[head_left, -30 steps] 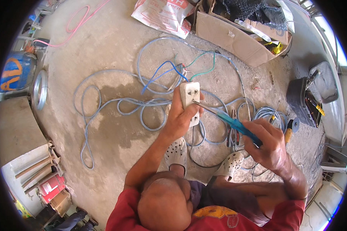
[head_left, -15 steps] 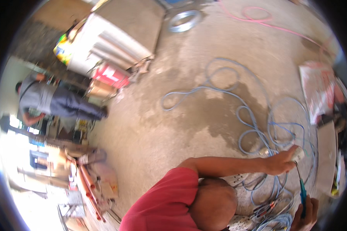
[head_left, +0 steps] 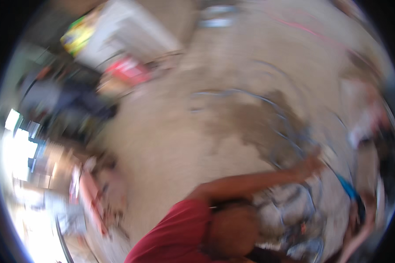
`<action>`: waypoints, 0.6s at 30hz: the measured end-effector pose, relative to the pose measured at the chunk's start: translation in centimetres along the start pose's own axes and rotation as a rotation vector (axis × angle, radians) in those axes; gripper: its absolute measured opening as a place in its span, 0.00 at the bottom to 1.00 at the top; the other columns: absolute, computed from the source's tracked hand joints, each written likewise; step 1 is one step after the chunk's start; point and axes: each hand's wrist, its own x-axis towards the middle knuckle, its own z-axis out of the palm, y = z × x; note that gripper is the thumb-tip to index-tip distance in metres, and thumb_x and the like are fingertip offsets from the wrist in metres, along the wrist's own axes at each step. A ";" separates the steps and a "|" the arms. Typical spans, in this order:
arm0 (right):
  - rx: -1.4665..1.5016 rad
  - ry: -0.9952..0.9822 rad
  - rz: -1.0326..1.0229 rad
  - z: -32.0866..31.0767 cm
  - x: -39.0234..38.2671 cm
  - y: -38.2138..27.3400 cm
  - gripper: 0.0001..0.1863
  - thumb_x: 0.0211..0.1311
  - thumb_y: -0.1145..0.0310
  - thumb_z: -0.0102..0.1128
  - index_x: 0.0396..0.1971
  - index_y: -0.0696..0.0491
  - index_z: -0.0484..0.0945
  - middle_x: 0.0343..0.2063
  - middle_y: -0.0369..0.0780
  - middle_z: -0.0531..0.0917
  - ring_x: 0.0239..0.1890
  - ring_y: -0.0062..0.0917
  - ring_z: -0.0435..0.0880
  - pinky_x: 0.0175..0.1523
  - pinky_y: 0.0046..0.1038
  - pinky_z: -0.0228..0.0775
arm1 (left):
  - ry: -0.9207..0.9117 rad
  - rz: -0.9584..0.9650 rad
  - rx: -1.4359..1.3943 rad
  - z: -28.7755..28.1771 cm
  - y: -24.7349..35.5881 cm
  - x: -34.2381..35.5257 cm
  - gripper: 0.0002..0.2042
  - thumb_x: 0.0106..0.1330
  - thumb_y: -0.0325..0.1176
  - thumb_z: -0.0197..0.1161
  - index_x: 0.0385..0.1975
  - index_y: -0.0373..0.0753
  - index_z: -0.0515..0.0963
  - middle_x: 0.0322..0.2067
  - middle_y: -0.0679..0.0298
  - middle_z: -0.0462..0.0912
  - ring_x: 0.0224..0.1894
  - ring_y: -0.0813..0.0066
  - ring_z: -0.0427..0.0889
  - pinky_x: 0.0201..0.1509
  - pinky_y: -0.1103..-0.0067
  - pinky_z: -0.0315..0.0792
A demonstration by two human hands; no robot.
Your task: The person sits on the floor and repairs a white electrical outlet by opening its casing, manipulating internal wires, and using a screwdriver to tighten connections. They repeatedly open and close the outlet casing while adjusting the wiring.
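The whole picture is smeared by motion. My left forearm reaches right across the concrete floor, and my left hand [head_left: 310,165] is closed around a pale white socket box [head_left: 327,154], seen only as a blur. Low at the right rim, my right hand [head_left: 360,215] grips a blue-handled screwdriver [head_left: 347,187] pointing up toward the left hand. Loops of blue cable [head_left: 289,140] lie on the floor around and under both hands.
A dark damp patch [head_left: 254,120] marks the concrete floor [head_left: 171,144]. A white cabinet [head_left: 127,39] and a red item [head_left: 129,70] stand at upper left. A blurred person in dark clothes [head_left: 66,103] is at left. Bright clutter fills the lower left rim.
The view swung from straight down over the hands toward the left, then blurred. Both hands now sit at the right edge, keeping the same hold on the box and the screwdriver.
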 end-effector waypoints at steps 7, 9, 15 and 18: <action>0.177 -0.020 -0.003 0.7 3.8 -3.9 0.23 0.39 0.79 0.73 0.40 0.56 0.76 0.33 0.45 0.75 0.34 0.32 0.78 0.35 0.30 0.72 | 0.032 -0.126 -0.358 1.0 2.1 0.0 0.19 0.67 0.28 0.54 0.56 0.36 0.60 0.42 0.59 0.75 0.31 0.76 0.77 0.29 0.78 0.75; 0.169 0.027 0.016 0.0 1.9 -2.5 0.24 0.40 0.78 0.74 0.40 0.56 0.76 0.32 0.44 0.74 0.33 0.31 0.77 0.34 0.30 0.72 | -0.014 -0.098 -0.321 2.2 2.3 0.5 0.19 0.67 0.28 0.54 0.55 0.36 0.60 0.43 0.58 0.74 0.31 0.77 0.77 0.27 0.79 0.75; 0.104 0.101 -0.027 0.0 2.1 -2.1 0.22 0.43 0.79 0.74 0.41 0.55 0.76 0.32 0.43 0.74 0.29 0.30 0.76 0.32 0.30 0.71 | -0.045 -0.109 -0.311 2.6 2.4 -0.1 0.18 0.68 0.28 0.52 0.56 0.36 0.61 0.38 0.60 0.75 0.32 0.78 0.76 0.31 0.79 0.75; 0.285 0.045 -0.058 1.1 1.8 -2.6 0.17 0.47 0.72 0.64 0.40 0.57 0.74 0.32 0.40 0.73 0.31 0.26 0.74 0.34 0.26 0.66 | -0.005 -0.116 -0.312 -0.6 0.6 -2.3 0.17 0.70 0.29 0.52 0.56 0.37 0.63 0.36 0.62 0.75 0.32 0.79 0.76 0.34 0.78 0.74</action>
